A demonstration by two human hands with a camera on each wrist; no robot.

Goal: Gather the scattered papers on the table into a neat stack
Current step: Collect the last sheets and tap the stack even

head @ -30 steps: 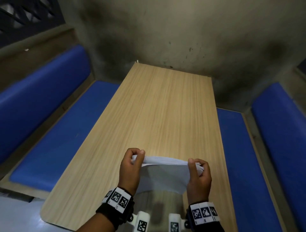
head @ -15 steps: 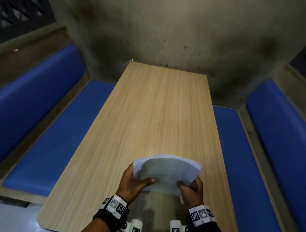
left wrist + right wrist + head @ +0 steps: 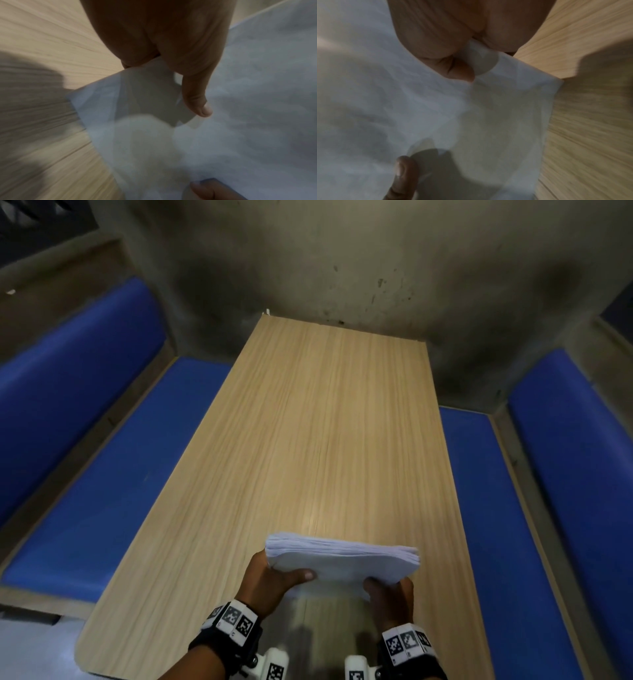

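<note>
A stack of white papers [image 3: 346, 559] is held above the near end of the light wooden table [image 3: 325, 440], its far edge squared and its near edge tilted down toward me. My left hand [image 3: 274, 578] grips the stack's near left corner, thumb lying on top. My right hand [image 3: 390, 594] grips the near right corner the same way. In the left wrist view the thumb presses the papers [image 3: 240, 108], and in the right wrist view the thumb lies on the papers [image 3: 402, 101]. The fingers underneath are hidden.
Blue padded benches run along both sides of the table, left bench [image 3: 102, 474] and right bench [image 3: 496, 525]. A stained concrete wall [image 3: 325, 261] closes the far end. No loose sheets show on the tabletop.
The stack, held upright on its edge a second ago, has tipped over toward flat. Both hands shifted from its side edges to its near corners and moved slightly forward.
</note>
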